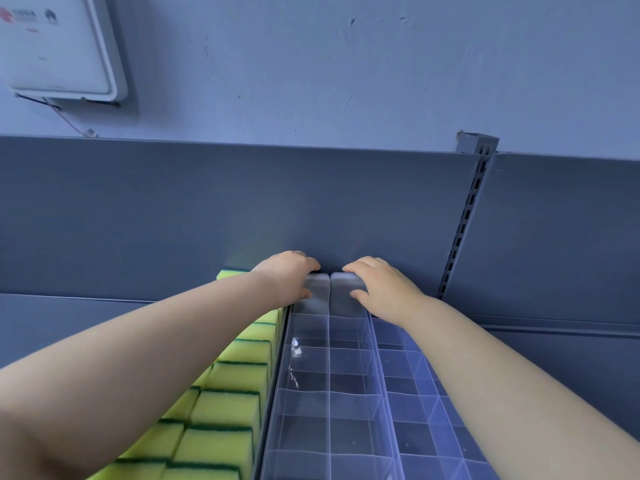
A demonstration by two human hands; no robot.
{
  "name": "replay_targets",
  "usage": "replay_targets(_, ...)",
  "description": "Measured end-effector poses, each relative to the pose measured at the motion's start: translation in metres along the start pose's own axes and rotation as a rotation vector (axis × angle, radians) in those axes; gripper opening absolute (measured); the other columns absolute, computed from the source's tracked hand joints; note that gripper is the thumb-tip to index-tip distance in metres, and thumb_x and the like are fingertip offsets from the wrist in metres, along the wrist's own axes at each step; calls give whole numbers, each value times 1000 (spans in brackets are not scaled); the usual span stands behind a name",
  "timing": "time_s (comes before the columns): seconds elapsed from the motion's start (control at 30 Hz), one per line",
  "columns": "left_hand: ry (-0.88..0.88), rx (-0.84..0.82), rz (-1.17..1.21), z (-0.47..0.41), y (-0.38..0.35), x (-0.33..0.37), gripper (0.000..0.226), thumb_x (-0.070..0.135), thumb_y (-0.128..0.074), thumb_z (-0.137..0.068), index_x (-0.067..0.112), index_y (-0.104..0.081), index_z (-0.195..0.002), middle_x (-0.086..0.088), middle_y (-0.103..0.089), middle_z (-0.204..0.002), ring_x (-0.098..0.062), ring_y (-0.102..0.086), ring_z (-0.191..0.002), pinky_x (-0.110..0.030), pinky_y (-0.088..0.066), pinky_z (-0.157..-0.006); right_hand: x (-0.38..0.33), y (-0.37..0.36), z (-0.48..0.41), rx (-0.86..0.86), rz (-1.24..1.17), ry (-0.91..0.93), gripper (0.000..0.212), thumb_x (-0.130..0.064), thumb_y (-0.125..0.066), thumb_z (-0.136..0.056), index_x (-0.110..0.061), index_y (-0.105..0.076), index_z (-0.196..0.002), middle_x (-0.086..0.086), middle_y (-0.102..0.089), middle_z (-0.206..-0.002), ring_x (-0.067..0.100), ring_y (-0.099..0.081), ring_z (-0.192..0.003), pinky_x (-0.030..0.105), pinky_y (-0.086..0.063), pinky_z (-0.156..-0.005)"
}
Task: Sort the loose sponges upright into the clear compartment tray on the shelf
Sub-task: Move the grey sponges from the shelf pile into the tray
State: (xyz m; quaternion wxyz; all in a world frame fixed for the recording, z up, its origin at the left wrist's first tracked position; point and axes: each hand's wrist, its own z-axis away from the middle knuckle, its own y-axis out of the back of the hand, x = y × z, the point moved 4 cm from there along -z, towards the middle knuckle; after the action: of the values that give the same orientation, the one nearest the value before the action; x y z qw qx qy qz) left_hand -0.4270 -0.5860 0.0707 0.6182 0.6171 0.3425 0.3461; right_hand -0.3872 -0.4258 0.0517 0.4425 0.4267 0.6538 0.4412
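Note:
Two grey sponges stand upright side by side in the rearmost cells of the clear compartment tray [329, 403], against the shelf's back panel. My left hand [289, 277] grips the left grey sponge [317, 292] from above, fingers behind it and thumb in front. My right hand [381, 285] grips the right grey sponge [343, 292] the same way. The tray's other cells toward me hold nothing.
A tray full of upright yellow-green sponges [228, 403] sits directly left of the clear tray, partly under my left forearm. A second clear compartment tray [426, 393] lies to the right under my right forearm. A slotted shelf upright [467, 216] rises at right.

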Motion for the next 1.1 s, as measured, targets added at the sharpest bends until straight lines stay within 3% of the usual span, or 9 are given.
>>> replay_targets(0.13, 6, 15, -20, 2, -4, 2, 36, 23, -57, -87, 19, -53, -122, -3, -50, -120, -25, -50, -111, -39, -48, -87, -9, -4, -1, 9, 186, 12, 51, -37, -56, -88, -26, -39, -134, 0, -44, -127, 21, -36, -119, 32, -33, -98)
replay_targets(0.27, 9, 8, -40, 4, -2, 2, 32, 21, -56, -87, 17, -56, -118, -3, -51, -118, -25, -51, -108, -36, -49, -85, -26, 2, -8, 50, 411, 98, 39, -38, -55, -86, -24, -48, -122, 2, -47, -113, 22, -44, -107, 32, -37, -86)
replay_targets(0.4, 7, 4, -23, 3, -3, -3, 36, 23, -58, -88, 17, -55, -123, -3, -50, -123, -24, -49, -112, -37, -46, -90, -28, 43, -11, 132, 307, 0, 29, -32, -53, -83, -21, -50, -111, -1, -50, -110, 21, -47, -104, 31, -38, -70)
replay_targets(0.53, -15, 30, 18, 2, -6, -7, 40, 23, -59, -88, 18, -54, -127, -3, -49, -127, -24, -47, -116, -36, -43, -94, -18, 77, 7, 280, 25, -172, 26, -33, -55, -81, -19, -42, -98, -2, -53, -93, 22, -52, -83, 32, -39, -63)
replay_targets(0.67, -31, 60, 30, 0, -6, -8, 39, 24, -60, -87, 18, -56, -125, -3, -51, -125, -23, -48, -115, -34, -42, -93, -8, 45, 16, 123, -306, -273, 54, -26, -59, -80, -22, -29, -125, 2, -47, -114, 21, -50, -95, 32, -43, -76)
replay_targets(0.77, -39, 67, 22, -1, -6, -8, 36, 25, -61, -86, 18, -58, -121, -4, -53, -121, -23, -49, -112, -33, -42, -91, -5, 12, 13, -53, -343, -317, 71, -23, -60, -80, -24, -19, -138, 5, -44, -126, 22, -48, -101, 32, -43, -81)
replay_targets(0.83, -44, 61, 21, -1, -5, -9, 40, 25, -61, -86, 20, -56, -126, -2, -52, -125, -22, -47, -116, -31, -40, -93, -6, 1, 10, -86, -324, -329, 74, -32, -64, -79, -23, -20, -138, 5, -46, -127, 24, -49, -105, 36, -45, -85)
replay_targets(0.97, -48, 53, 14, -1, -6, -8, 44, 26, -61, -87, 21, -52, -130, -1, -51, -128, -21, -46, -119, -30, -38, -96, -13, 9, 5, 132, -262, -271, 65, -47, -61, -81, -25, -30, -133, 0, -49, -128, 24, -48, -113, 41, -43, -92)
replay_targets(1.1, -37, 53, 25, 1, -6, -9, 44, 25, -60, -88, 21, -52, -131, -1, -49, -132, -21, -45, -121, -32, -38, -98, -12, 19, 1, 167, -302, -208, 60, -34, -61, -84, -33, -30, -135, -4, -44, -134, 20, -46, -115, 36, -43, -90)
